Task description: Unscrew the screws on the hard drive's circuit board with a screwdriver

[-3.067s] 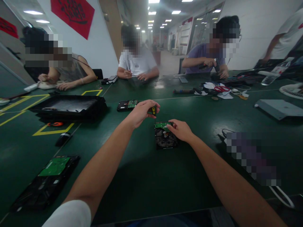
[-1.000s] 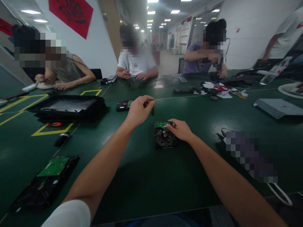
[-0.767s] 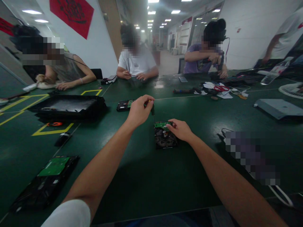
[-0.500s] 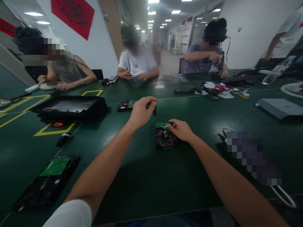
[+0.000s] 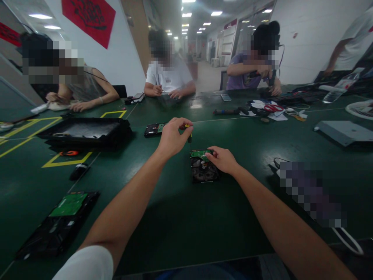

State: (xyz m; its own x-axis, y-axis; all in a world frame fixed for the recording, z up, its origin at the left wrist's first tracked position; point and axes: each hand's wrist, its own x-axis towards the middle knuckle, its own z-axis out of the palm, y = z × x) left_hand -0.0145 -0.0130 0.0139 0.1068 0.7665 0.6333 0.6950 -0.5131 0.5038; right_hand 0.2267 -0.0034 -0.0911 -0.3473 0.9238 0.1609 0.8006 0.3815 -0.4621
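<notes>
My left hand (image 5: 175, 134) pinches the handle of a small screwdriver (image 5: 190, 137), which points down at the far left corner of a hard drive (image 5: 204, 174). The drive lies flat on the dark green table, its green circuit board (image 5: 199, 154) face up at the far end. Whether the screwdriver's thin tip touches a screw I cannot tell. Gripping the drive's far right edge is my right hand (image 5: 223, 158), thumb on the board. Just behind my left hand, partly covered by it, lies another hard drive (image 5: 154, 129).
A third hard drive (image 5: 60, 223) lies at the near left, with a black tray (image 5: 84, 132) beyond it. On the right are a grey metal box (image 5: 348, 132) and a blurred-out pouch-like object (image 5: 311, 192). Red scissors (image 5: 273, 108) lie among scraps. Several people sit across the table.
My left fingers have shifted slightly round the screwdriver's handle, and more of its yellow part shows. My right hand and the hard drive stay where they were.
</notes>
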